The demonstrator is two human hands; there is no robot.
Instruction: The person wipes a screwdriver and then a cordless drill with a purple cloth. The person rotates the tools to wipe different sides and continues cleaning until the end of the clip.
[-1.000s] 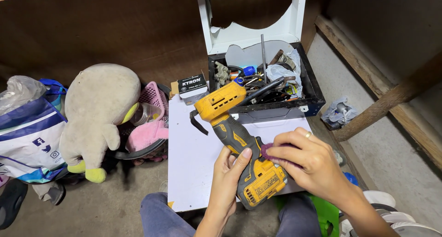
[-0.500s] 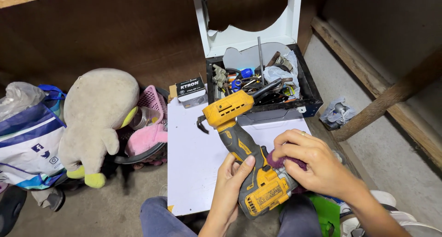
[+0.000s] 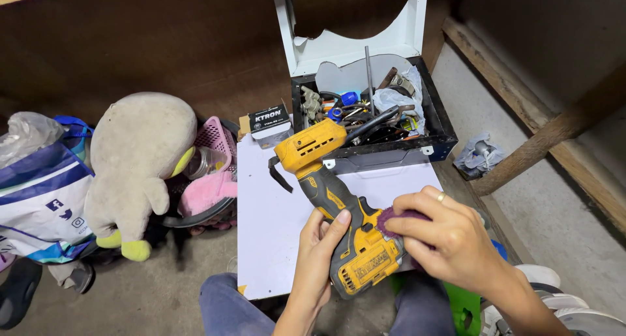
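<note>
Head view: left hand (image 3: 317, 261) grips yellow drill (image 3: 339, 209), right hand (image 3: 450, 238) w/ purple cloth (image 3: 390, 216).

Plush toy (image 3: 134, 166): grey, slumped against a pink basket (image 3: 215, 137).
Toolbox (image 3: 438, 124): black, open, full of tools.
Small box (image 3: 270, 122): beside the toolbox.
Bag (image 3: 36, 199): far left, on the floor.
</note>
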